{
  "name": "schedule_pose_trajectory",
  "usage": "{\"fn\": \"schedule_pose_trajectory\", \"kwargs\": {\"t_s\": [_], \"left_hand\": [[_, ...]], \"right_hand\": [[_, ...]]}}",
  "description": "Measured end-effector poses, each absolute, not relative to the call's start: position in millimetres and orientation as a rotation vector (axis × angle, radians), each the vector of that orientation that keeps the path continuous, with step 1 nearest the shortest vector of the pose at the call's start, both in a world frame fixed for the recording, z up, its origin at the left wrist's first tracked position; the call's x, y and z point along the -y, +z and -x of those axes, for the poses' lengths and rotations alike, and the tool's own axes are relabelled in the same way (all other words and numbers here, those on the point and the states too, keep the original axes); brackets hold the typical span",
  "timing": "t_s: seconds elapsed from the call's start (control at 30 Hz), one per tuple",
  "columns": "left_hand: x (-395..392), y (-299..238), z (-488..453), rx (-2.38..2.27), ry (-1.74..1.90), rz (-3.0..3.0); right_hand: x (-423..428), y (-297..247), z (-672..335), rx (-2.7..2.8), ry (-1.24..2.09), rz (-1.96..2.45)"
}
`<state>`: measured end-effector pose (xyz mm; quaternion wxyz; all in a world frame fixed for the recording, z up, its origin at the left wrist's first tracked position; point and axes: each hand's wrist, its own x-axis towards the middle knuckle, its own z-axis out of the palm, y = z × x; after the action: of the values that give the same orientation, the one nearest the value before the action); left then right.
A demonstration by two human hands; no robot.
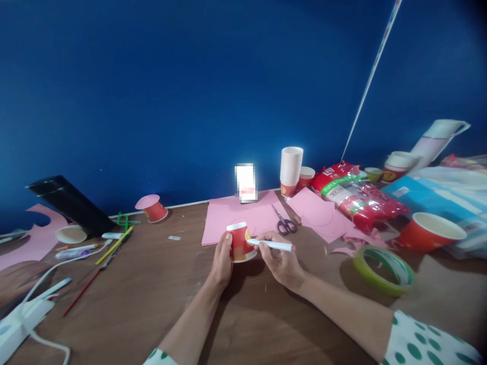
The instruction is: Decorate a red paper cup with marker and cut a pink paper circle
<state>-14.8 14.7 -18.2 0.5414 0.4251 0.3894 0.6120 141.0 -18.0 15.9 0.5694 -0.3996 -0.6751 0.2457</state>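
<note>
My left hand (222, 261) grips the left side of a red paper cup (239, 242), which is upside down with its wide rim low, just above or on the table; I cannot tell which. In my right hand (279, 261) is a white marker pen (276, 245), its tip at the yellow print on the cup's right side. Pink paper sheets (216, 218) lie just behind the cup. A pair of dark-handled scissors (286, 225) rests on their right part.
Right: a paper cup stack (291, 170), a red bag of cups (361, 197), green tape (380, 271) and a red cup (428, 233). Left: a black bottle (72, 205), a red cup with a pink disc (155, 209), pens, and a power strip (25, 324). A blue wall stands behind.
</note>
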Motion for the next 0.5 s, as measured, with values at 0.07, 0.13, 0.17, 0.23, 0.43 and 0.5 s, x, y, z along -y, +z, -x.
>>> {"fn": "schedule_pose_trajectory", "kwargs": {"t_s": [0.07,0.13,0.17,0.23,0.43,0.5], "left_hand": [[-14.7,-17.8,15.1,-0.905,1.455,-1.026],[-14.7,-18.0,15.6,-0.898,1.451,-1.034],[-14.8,-18.3,15.8,-0.899,1.451,-1.033],[-14.9,-19.4,16.2,-0.898,1.449,-1.026],[-15.9,-21.9,15.8,-0.891,1.447,-0.988],[-15.9,-20.9,15.4,-0.880,1.439,-0.972]], "right_hand": [[18.0,17.4,-140.9,1.570,0.581,0.941],[18.2,19.2,-140.8,1.563,0.587,0.950],[18.3,20.1,-140.7,1.560,0.589,0.956],[18.4,21.5,-140.5,1.547,0.596,0.962],[17.1,19.9,-140.3,1.513,0.655,0.975],[16.2,17.1,-140.7,1.486,0.652,0.960]]}}
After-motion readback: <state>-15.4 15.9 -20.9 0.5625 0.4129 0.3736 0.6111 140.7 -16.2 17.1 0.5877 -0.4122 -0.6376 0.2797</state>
